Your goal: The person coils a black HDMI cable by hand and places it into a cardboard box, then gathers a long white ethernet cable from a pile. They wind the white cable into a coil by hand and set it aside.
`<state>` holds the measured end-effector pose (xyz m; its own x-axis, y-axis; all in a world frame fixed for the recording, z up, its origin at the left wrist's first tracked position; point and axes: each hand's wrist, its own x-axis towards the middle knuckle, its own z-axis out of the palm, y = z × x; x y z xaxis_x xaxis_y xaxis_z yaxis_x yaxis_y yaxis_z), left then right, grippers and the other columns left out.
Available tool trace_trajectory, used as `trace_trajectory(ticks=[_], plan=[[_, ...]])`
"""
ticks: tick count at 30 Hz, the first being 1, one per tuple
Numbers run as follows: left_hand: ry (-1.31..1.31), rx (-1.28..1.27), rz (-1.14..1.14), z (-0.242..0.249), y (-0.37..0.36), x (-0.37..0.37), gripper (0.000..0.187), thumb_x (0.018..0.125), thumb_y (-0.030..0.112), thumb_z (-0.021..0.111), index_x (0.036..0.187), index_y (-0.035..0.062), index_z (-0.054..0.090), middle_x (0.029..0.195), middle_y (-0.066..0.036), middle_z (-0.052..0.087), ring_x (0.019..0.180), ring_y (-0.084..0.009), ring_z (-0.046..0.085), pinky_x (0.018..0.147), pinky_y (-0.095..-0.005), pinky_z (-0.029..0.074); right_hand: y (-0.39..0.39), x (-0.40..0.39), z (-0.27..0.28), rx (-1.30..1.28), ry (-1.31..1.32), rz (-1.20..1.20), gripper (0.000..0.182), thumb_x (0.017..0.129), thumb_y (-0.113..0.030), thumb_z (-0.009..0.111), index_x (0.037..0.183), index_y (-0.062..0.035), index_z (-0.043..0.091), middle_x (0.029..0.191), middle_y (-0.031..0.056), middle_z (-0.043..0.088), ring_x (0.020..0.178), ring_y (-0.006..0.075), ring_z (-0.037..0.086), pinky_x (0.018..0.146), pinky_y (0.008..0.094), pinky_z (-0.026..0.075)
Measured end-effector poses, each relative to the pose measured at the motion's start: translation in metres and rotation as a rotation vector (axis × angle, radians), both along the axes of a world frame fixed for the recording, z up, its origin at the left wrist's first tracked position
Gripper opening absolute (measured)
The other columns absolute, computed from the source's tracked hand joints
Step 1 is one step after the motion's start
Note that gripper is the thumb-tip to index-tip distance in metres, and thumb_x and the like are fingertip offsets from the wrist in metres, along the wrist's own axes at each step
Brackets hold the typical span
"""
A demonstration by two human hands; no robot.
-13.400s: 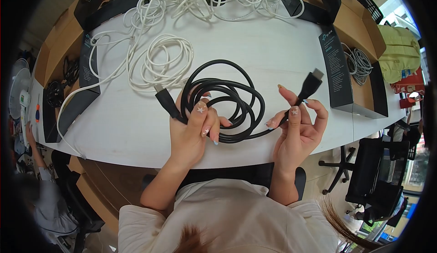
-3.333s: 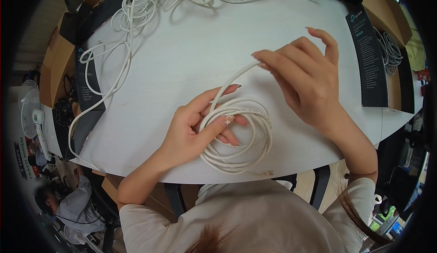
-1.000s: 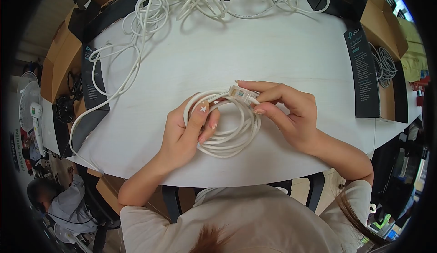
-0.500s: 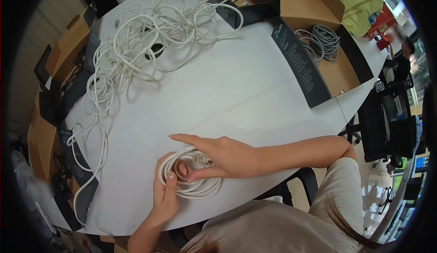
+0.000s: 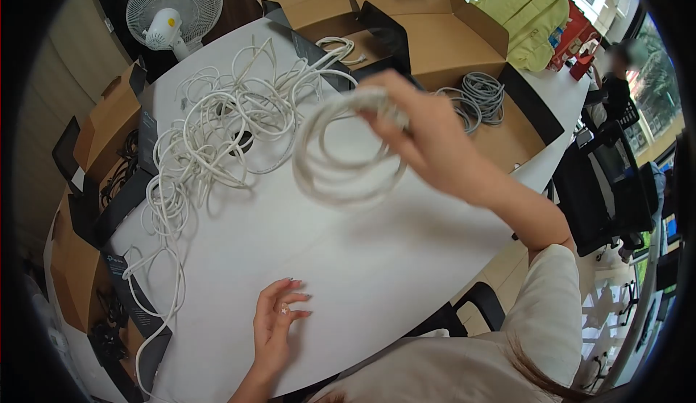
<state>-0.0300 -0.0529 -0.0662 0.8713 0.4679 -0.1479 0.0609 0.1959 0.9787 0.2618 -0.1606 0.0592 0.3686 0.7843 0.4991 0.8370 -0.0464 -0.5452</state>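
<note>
In my right hand (image 5: 442, 138) I hold a coiled white network cable (image 5: 312, 164), raised over the table and smeared by motion. Its fingers pinch the top right of the loops. Below, near the table's front edge, my left hand (image 5: 275, 323) has its fingers apart and holds nothing. A large tangle of white cable (image 5: 217, 124) covers the table's far left, and one strand trails down the left side. Behind my right hand, a coil of grey cable (image 5: 484, 98) lies in an open black and brown cardboard box (image 5: 533, 135).
Another open box (image 5: 370, 44) at the back holds some white cable. Along the left edge stand open boxes (image 5: 109, 127) with black cables. A white fan (image 5: 174, 11) stands behind, a yellow-green backpack (image 5: 525, 19) at the back right. A person (image 5: 616, 77) is farther off.
My right hand has lifted the coiled white cable up and away toward the back boxes. My left hand has let go of it and opened. The view has tilted up a little.
</note>
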Motion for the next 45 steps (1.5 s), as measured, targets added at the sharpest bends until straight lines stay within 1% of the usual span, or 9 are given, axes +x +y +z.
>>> trace_trajectory(ticks=[6,13,19,25,28,31,35,36,45], plan=[[0.034,0.071,0.014,0.001,-0.005,0.002,0.03,0.093,0.016,0.046,0.12,0.0023,0.043,0.116,-0.013,0.052,0.097,-0.0167,0.055,0.078,-0.0311,0.048,0.062,0.146,0.037,0.003,-0.73,-0.486,0.016,0.085,-0.012,0.052,0.094,-0.0002,0.046,0.08,0.0205,0.062,0.072,0.0385,0.061,0.06,0.0456,0.049],[-0.002,-0.017,-0.008,-0.002,-0.001,-0.001,0.023,0.093,0.006,0.045,0.114,-0.0011,0.048,0.105,-0.011,0.06,0.093,-0.0145,0.057,0.078,-0.0295,0.049,0.147,0.227,-0.015,-0.319,-0.768,-0.618,0.015,0.082,-0.009,0.052,0.093,-0.0019,0.058,0.091,0.0165,0.066,0.085,0.0327,0.066,0.069,0.0403,0.053],[0.003,-0.054,-0.064,-0.004,0.006,-0.005,0.022,0.094,0.007,0.044,0.114,-0.0018,0.05,0.101,-0.01,0.061,0.091,-0.0139,0.058,0.078,-0.0275,0.049,0.179,0.227,-0.025,-0.65,-0.632,-0.533,0.023,0.082,-0.013,0.054,0.098,-0.0018,0.067,0.094,0.0193,0.066,0.089,0.0298,0.066,0.073,0.0398,0.053],[-0.006,-0.087,-0.092,-0.002,0.008,-0.005,0.021,0.095,0.007,0.044,0.112,-0.0027,0.052,0.099,-0.009,0.061,0.09,-0.0124,0.059,0.078,-0.0253,0.048,0.18,0.249,-0.039,-0.927,0.056,-0.396,0.039,0.085,-0.033,0.062,0.1,0.0031,0.061,0.094,0.0167,0.063,0.08,0.0319,0.065,0.056,0.0418,0.058],[-0.008,-0.085,-0.1,-0.004,0.009,-0.005,0.021,0.095,0.007,0.045,0.111,-0.0025,0.053,0.097,-0.009,0.062,0.088,-0.0124,0.059,0.077,-0.0249,0.049,0.186,0.273,-0.058,-0.984,0.1,-0.36,0.049,0.081,-0.039,0.067,0.109,-0.0002,0.056,0.094,0.0187,0.064,0.082,0.0339,0.065,0.063,0.0439,0.056],[-0.012,-0.072,-0.108,-0.005,0.008,-0.005,0.02,0.095,0.007,0.045,0.111,-0.002,0.053,0.095,-0.009,0.062,0.086,-0.0124,0.06,0.077,-0.0248,0.049,0.198,0.292,-0.106,-0.737,-0.323,-0.668,0.042,0.084,-0.026,0.061,0.12,-0.0092,0.047,0.103,0.0174,0.061,0.09,0.0338,0.062,0.074,0.045,0.052],[0.015,-0.058,-0.107,-0.003,0.01,-0.006,0.02,0.095,0.008,0.046,0.111,-0.001,0.054,0.094,-0.008,0.062,0.085,-0.0123,0.06,0.075,-0.0248,0.049,0.192,0.272,-0.099,-0.506,-0.734,-0.508,0.054,0.081,-0.033,0.062,0.122,-0.0083,0.038,0.105,0.0165,0.055,0.099,0.0355,0.058,0.083,0.0467,0.048],[0.022,-0.067,-0.102,-0.003,0.01,-0.005,0.02,0.095,0.008,0.046,0.111,-0.0008,0.054,0.094,-0.008,0.062,0.085,-0.0121,0.06,0.074,-0.0246,0.049,0.196,0.273,-0.096,-0.573,-0.665,-0.525,0.074,0.074,-0.044,0.07,0.128,-0.0088,0.035,0.111,0.0197,0.054,0.105,0.0365,0.055,0.082,0.0452,0.049],[0.007,-0.073,-0.114,-0.006,0.011,-0.005,0.02,0.095,0.01,0.045,0.11,0.0004,0.054,0.09,-0.006,0.062,0.079,-0.0085,0.058,0.071,-0.0233,0.049,0.188,0.312,-0.13,-1.019,-0.139,-0.364,0.058,0.09,-0.044,0.044,0.137,-0.0116,0.034,0.127,0.0208,0.05,0.111,0.0296,0.054,0.093,0.0395,0.042]])
